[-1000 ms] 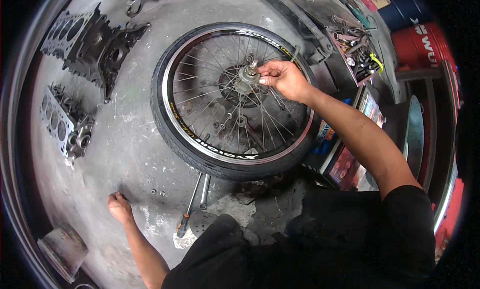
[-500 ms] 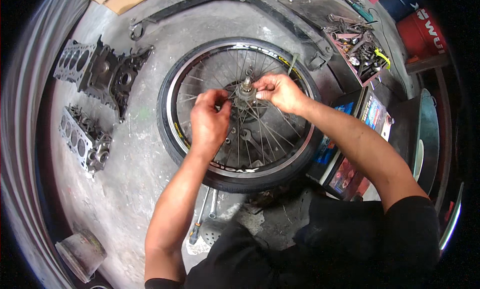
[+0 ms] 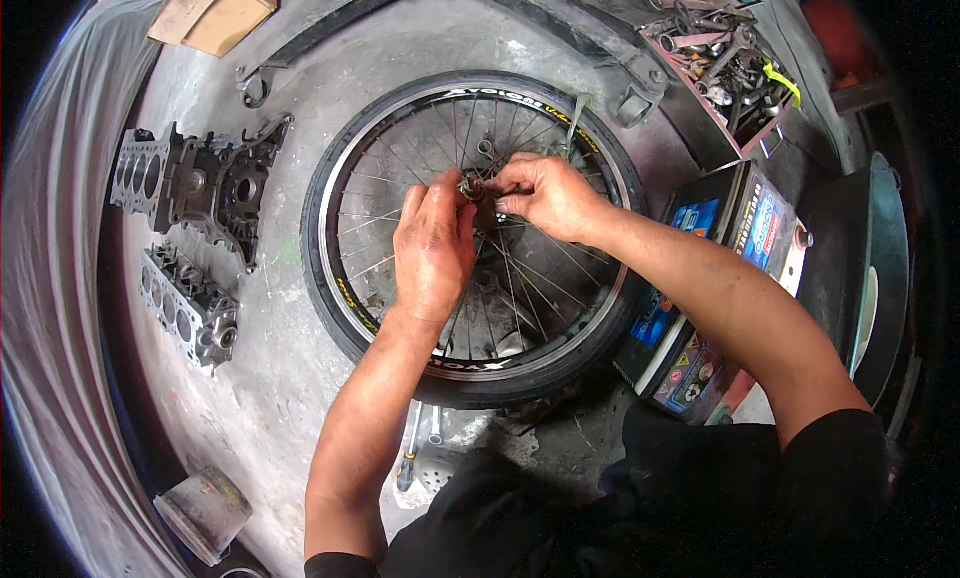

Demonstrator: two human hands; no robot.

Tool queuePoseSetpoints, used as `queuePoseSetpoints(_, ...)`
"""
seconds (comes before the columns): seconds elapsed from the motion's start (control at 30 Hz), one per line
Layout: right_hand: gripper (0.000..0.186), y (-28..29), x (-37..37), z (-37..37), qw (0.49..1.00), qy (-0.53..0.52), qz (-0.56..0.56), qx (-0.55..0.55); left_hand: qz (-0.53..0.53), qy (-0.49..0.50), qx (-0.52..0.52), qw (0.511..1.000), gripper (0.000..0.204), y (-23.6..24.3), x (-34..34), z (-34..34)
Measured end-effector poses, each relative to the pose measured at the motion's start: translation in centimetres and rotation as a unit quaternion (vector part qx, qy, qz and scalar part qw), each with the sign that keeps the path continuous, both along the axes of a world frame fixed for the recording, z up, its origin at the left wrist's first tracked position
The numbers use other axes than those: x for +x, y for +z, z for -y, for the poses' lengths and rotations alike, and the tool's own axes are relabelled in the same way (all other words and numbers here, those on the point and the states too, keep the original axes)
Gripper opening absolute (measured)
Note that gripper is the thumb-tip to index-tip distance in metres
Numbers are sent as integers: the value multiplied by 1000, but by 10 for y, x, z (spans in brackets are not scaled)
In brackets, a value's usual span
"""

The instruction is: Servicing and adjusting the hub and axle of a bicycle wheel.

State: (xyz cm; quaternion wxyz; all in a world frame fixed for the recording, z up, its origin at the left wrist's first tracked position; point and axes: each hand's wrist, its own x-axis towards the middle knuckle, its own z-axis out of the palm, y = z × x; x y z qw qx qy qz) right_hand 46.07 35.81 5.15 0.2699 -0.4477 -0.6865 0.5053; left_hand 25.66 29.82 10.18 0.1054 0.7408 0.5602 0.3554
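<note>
My left hand (image 3: pixel 435 253) and right hand (image 3: pixel 553 193) meet at the axle (image 3: pixel 470 186), mid-wheel (image 3: pixel 319 228), wheel lying flat; fingers bunched, can't tell gripping what. I'd steady the axle upright, work lightly, force nothing.

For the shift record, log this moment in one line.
left grip: fingers at dark metal hub | right grip: fingers at hub | black-tyred, wire-spoked wheel: lying on its side
</note>
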Motion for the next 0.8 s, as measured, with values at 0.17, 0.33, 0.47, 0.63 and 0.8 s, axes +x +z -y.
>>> queuePoseSetpoints(0.17, 24, 2, -3, 0, 1000, 0, 3, -2, 6, 0, -9, 1000, 47, -5, -3, -2)
queuePoseSetpoints(0.33, 23, 3, 1, 2, 1000, 1, -5, -21, -1, -16, 10, 1000, 47, -8, -6, -2)
queuePoseSetpoints(0.47, 24, 9, -1, 6, 1000, 5, -3, -25, 114, 65, -58, 990, 42, -9, -25, 13)
queuePoseSetpoints(0.63, 24, -3, -8, 3, 998, 13, 31, -44, 178, 208, -35, 961, 28, 14, -72, 67)
queuePoseSetpoints(0.8, 31, 7, 0, 0, 998, 9, -5, -64, 191, 418, -14, 888, 17, 5, -151, 166)
